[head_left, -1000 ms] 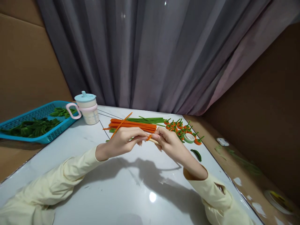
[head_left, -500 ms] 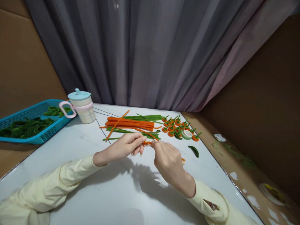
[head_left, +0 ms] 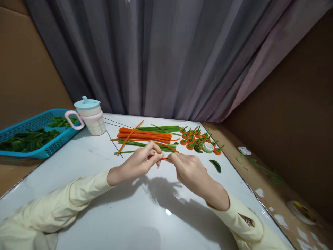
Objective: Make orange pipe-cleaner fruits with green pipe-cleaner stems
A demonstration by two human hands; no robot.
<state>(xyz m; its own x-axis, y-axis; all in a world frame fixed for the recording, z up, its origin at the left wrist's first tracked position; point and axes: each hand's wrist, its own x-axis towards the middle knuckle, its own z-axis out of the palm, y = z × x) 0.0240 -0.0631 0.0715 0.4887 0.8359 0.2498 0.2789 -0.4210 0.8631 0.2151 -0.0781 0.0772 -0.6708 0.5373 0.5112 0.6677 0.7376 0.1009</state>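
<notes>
Head view: the left hand point(head_left: 137, 162) and the right hand point(head_left: 191, 170) meet fingertip to fingertip above the white surface point(head_left: 130, 208), and a short orange pipe cleaner piece point(head_left: 164, 158) shows in the small gap between them. The left fingers point(head_left: 156, 157) are closed narrowly in a pinch on the piece's left end, and the right fingers point(head_left: 173, 158) are pinched on its right end, so only a small stretch of orange is visible between the two sets of fingertips; the rest is hidden inside the grips. A little more orange peeks out at the far side of the right hand, though whether it belongs to the same piece cannot be told. Just beyond the fingers lies a bundle of orange pipe cleaners point(head_left: 145, 135), with green pipe cleaners point(head_left: 161, 129) alongside it and partly under it. To the right of the fingers and a little farther off sits a cluster of small orange coils with green stems point(head_left: 194, 139), a roll of green tape point(head_left: 208, 147) touching that cluster, and a single green leaf shape point(head_left: 216, 166) near the right hand. Well away to the left of the fingers stand a lidded cup with a pink handle point(head_left: 90, 116) and a blue basket point(head_left: 39, 152) holding green pieces.
</notes>
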